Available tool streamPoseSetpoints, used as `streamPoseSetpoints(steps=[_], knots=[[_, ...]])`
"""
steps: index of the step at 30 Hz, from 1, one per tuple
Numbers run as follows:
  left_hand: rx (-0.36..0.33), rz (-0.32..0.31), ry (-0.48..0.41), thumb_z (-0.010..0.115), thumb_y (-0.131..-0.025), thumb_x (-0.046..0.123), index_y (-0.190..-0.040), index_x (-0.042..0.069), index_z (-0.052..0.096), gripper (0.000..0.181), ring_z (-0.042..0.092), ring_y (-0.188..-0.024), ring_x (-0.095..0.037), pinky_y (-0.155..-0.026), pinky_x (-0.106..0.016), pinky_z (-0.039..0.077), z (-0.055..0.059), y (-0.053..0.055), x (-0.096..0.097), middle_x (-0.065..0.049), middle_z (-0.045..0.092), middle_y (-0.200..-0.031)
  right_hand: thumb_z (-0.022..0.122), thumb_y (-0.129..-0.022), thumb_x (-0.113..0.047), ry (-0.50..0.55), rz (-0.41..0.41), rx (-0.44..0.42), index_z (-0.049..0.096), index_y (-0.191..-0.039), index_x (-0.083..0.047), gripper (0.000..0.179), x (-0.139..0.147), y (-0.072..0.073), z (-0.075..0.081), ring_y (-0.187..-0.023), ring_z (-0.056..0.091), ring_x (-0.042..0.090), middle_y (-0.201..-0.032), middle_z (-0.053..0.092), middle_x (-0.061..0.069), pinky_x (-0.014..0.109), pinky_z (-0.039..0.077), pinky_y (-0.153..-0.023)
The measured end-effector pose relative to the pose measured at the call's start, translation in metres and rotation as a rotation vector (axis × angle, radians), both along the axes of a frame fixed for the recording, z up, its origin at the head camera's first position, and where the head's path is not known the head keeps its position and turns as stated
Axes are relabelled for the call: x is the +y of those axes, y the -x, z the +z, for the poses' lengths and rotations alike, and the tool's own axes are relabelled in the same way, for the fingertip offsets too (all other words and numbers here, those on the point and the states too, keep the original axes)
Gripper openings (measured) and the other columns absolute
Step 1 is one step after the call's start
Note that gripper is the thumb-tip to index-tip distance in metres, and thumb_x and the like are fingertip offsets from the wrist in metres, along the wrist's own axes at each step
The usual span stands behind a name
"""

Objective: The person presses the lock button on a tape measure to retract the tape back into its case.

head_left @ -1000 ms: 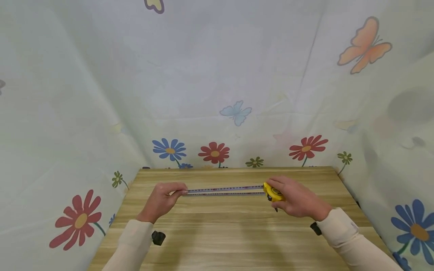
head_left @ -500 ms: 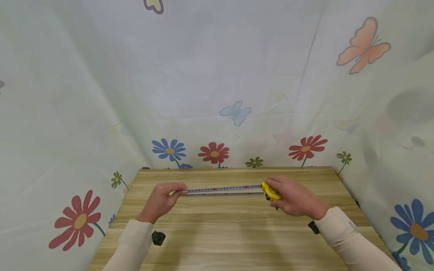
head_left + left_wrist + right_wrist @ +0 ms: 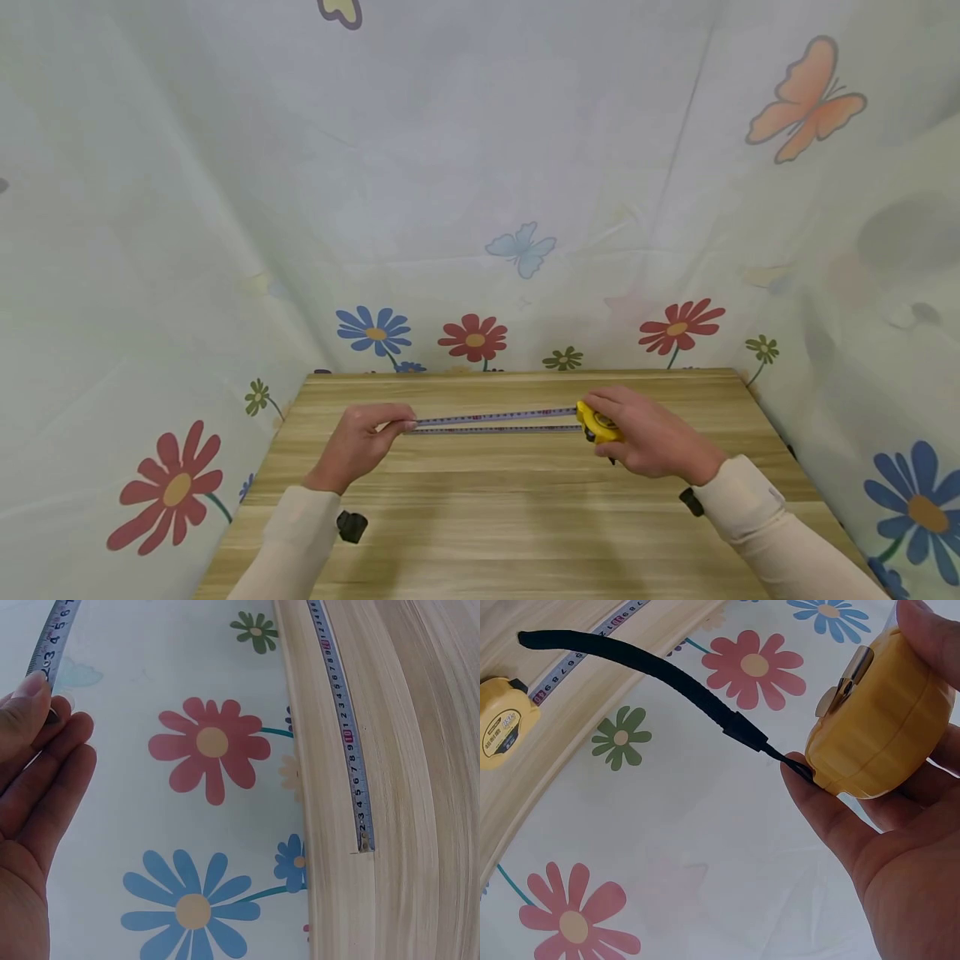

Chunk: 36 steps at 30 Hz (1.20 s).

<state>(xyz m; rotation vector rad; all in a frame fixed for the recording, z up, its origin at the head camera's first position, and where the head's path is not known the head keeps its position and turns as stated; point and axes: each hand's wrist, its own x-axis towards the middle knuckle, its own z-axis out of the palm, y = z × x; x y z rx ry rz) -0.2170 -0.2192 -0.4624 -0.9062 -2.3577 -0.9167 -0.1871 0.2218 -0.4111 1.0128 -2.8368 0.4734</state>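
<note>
My left hand (image 3: 358,446) pinches the end of a metal tape blade (image 3: 495,416) between thumb and fingers. The blade runs right to a yellow tape measure (image 3: 598,421), which my right hand (image 3: 660,433) grips by its case. In the right wrist view a black wrist strap (image 3: 641,660) hangs from this case. A second yellow tape measure (image 3: 506,724) lies on the table with its blade (image 3: 349,735) drawn out. That blade's hooked end rests on the wood in the left wrist view. From the head view the lying case is mostly hidden behind my right hand and the held one.
The wood-grain table (image 3: 495,517) meets a pale backdrop sheet (image 3: 450,167) printed with flowers and butterflies at its back and sides. Dark wrist cameras show below both cuffs, the left camera (image 3: 351,526) and the right camera (image 3: 692,502).
My right hand and the held tape measure have shifted slightly left, so the stretch of blade between my hands is a little shorter. My left hand stays almost where it was.
</note>
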Motion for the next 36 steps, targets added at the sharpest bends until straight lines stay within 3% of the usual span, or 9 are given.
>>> streamPoseSetpoints(steps=[7,14,36], knots=[[0.000,-0.006,-0.004,0.079,-0.090,0.004,-0.094,0.015,0.081,0.012,0.073,-0.081,-0.005,-0.076,-0.034,0.065,-0.0007,0.0018,-0.0005,0.001,0.080,-0.091,0.085,-0.089,-0.023,0.000,0.000,0.010,0.060,-0.140,-0.004,0.060,-0.0007,0.0006,-0.0002,-0.110,0.060,0.018,-0.135,0.063,0.008,0.042,0.059,-0.096],[0.022,-0.007,0.001,0.081,-0.087,0.003,-0.093,0.014,0.081,0.013,0.074,-0.080,-0.007,-0.077,-0.023,0.062,-0.0002,0.0033,-0.0005,0.002,0.081,-0.091,0.084,-0.089,-0.023,0.000,0.002,0.009,0.060,-0.141,-0.005,0.060,-0.0027,0.0024,-0.0008,-0.110,0.061,0.018,-0.135,0.063,0.008,0.041,0.059,-0.095],[0.026,-0.013,-0.028,0.081,-0.087,0.001,-0.094,0.014,0.081,0.014,0.074,-0.081,-0.007,-0.080,-0.018,0.061,-0.0030,0.0042,0.0053,0.004,0.080,-0.093,0.085,-0.088,-0.024,-0.009,0.007,0.034,0.058,-0.142,-0.004,0.063,-0.0043,-0.0004,-0.0007,-0.111,0.062,0.020,-0.135,0.063,0.008,0.042,0.059,-0.096]])
